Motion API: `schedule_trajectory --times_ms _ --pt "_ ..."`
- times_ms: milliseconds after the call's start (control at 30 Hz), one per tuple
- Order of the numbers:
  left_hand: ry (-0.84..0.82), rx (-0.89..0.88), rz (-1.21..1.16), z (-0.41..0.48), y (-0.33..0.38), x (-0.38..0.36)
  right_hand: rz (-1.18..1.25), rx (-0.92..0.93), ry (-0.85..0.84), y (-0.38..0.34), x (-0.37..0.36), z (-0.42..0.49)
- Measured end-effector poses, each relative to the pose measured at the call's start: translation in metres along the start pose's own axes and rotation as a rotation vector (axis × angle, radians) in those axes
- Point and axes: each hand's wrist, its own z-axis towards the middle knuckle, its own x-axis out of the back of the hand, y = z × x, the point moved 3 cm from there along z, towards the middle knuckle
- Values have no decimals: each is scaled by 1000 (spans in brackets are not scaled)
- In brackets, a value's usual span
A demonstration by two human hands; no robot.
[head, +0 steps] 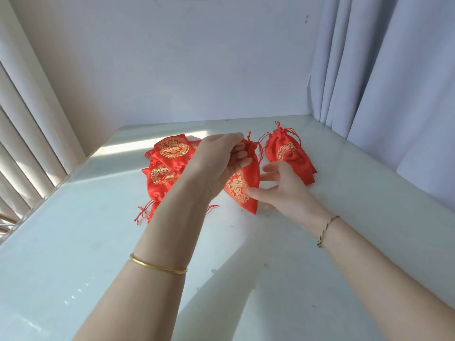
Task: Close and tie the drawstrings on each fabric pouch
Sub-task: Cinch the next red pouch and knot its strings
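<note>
My left hand (219,158) pinches the gathered neck of a red fabric pouch (242,187) with a gold emblem and holds it up above the table. Its red drawstrings (258,150) hang loose from the cinched top. My right hand (280,188) is beside the pouch's lower edge with fingers spread; the fingertips touch or nearly touch the fabric. A heap of several flat red pouches (167,166) lies to the left behind my left hand. To the right lie stacked pouches with gathered tops (288,153).
The pale glossy table (98,242) runs to a wall at the back. A window frame borders the left edge (29,143). Grey curtains (381,82) hang at the right, close to the table's right edge.
</note>
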Motion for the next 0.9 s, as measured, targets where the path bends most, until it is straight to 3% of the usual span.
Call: schedule_trajectory --times_ms 167,300,433,533,667,900 --pt "-100 19 -29 1 -7 -50 -72 8 156 15 52 0" --pt "-47 18 327 17 -37 -57 -46 -101 188 33 95 6" --pt "-18 198 694 36 -86 -56 0 -119 291 52 103 26" --pt "-45 163 803 45 -103 -63 44 -132 354 64 103 32" --pt "-59 79 963 59 -109 -70 -211 -111 323 74 102 40" --pt "12 78 997 87 -113 -74 -387 -47 356 67 94 69"
